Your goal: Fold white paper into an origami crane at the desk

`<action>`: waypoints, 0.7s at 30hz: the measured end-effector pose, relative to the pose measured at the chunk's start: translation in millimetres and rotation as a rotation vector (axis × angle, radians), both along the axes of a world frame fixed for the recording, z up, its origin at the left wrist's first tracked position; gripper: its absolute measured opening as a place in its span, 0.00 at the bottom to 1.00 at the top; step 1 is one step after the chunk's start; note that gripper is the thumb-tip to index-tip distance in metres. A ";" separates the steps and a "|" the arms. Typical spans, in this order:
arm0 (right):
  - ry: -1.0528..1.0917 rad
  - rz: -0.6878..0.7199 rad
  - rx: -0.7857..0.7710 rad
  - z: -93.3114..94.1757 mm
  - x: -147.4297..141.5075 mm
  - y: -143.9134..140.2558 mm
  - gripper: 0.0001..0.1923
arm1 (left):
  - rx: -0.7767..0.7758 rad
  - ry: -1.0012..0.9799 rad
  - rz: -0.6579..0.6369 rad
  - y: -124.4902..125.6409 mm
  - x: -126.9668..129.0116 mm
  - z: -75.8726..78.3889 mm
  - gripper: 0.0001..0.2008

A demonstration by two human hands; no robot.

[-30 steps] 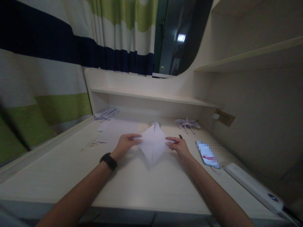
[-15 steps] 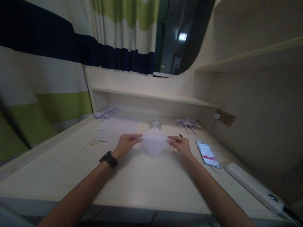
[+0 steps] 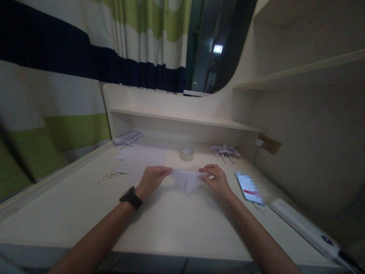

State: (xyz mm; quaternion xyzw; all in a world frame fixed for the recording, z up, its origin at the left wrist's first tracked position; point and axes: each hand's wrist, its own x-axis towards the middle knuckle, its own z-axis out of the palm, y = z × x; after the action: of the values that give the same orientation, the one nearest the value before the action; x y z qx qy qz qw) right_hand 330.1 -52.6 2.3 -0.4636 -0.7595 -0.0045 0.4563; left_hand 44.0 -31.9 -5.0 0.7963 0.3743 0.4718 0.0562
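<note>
A folded white paper with a point toward me lies low over the pale desk. My left hand, with a black watch on its wrist, pinches the paper's left corner. My right hand pinches the right corner. Both hands sit near the middle of the desk, the paper stretched flat between them.
A roll of clear tape stands behind the paper. A folded paper pinwheel lies at the back right. A phone and a long white device lie to the right. Loose paper sheets sit at the back left, near a striped curtain.
The paper was held up as a tall diamond; its upper half has come down and it now lies lower and flatter on the desk, both hands still at its corners.
</note>
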 end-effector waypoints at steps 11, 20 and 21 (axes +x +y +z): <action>-0.315 0.062 0.434 -6.9 -32.9 -20.4 0.08 | 0.498 0.312 -0.015 -25.2 15.2 10.0 0.13; -0.606 0.115 0.420 -28.6 -30.5 -33.8 0.20 | 0.560 0.548 -0.083 -34.0 11.6 -8.7 0.14; -0.637 0.141 0.367 -31.3 -29.7 -37.6 0.21 | 0.499 0.614 -0.114 -35.3 9.7 -13.3 0.14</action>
State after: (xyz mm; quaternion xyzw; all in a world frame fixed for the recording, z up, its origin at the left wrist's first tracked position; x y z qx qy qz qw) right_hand 300.4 -90.3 -29.0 -0.2961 -0.8799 -0.2533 0.2719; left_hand 53.7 -67.2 -18.3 0.9090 0.2029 0.2844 -0.2274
